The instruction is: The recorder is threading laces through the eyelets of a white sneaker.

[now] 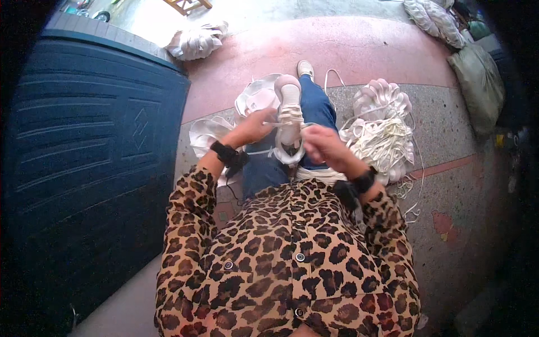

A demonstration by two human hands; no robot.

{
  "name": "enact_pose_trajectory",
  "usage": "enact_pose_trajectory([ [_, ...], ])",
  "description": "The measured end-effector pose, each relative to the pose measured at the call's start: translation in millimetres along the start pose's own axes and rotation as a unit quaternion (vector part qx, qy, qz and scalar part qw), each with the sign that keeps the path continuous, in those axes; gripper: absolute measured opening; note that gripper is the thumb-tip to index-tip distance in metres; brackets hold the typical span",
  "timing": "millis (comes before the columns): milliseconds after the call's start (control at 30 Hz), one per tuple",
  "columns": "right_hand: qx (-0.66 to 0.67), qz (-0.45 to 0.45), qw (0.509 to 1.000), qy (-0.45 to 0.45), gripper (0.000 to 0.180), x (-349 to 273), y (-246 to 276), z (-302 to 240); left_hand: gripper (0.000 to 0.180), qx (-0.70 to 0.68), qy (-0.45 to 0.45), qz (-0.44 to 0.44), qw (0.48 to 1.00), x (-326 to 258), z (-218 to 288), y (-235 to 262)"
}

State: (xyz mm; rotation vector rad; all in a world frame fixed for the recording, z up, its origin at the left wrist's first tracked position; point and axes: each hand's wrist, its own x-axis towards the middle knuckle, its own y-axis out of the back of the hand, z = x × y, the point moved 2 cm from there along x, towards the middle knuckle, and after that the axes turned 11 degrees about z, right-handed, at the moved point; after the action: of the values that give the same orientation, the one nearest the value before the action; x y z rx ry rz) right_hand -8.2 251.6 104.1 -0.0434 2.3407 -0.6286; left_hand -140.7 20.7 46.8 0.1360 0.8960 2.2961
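A pale sneaker (pixel 288 92) lies over my legs with its toe pointing away from me and its ankle opening towards me. A white shoelace (pixel 291 115) runs across its front in several rows. On the shoe's left side my left hand (pixel 255 126) is closed, pinching one end of the lace. To the right of the shoe my right hand (pixel 325 145), a little blurred, is curled into a fist around the other lace end. The lace stretches outward between both hands and the shoe. Fingertips are partly hidden on both hands.
Right of my legs lies a heap of loose white laces (pixel 383 143) beside stacked pale shoe parts (pixel 383 100). More white shoe parts (pixel 255 95) rest to the left. A dark blue panelled door (pixel 95 135) stands on my left. Sacks (pixel 477 84) sit at the far right.
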Motion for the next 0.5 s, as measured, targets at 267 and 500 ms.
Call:
enact_pose_trajectory([
  [267, -0.331, 0.186, 0.892, 0.247, 0.019, 76, -33, 60, 0.035, -0.043, 0.072, 0.016, 0.996, -1, 26, 18],
  [500, -0.606, 0.194, 0.718, 0.28, 0.013, 90, -51, 50, 0.029, -0.222, 0.225, 0.029, 0.948, -17, 36, 18],
])
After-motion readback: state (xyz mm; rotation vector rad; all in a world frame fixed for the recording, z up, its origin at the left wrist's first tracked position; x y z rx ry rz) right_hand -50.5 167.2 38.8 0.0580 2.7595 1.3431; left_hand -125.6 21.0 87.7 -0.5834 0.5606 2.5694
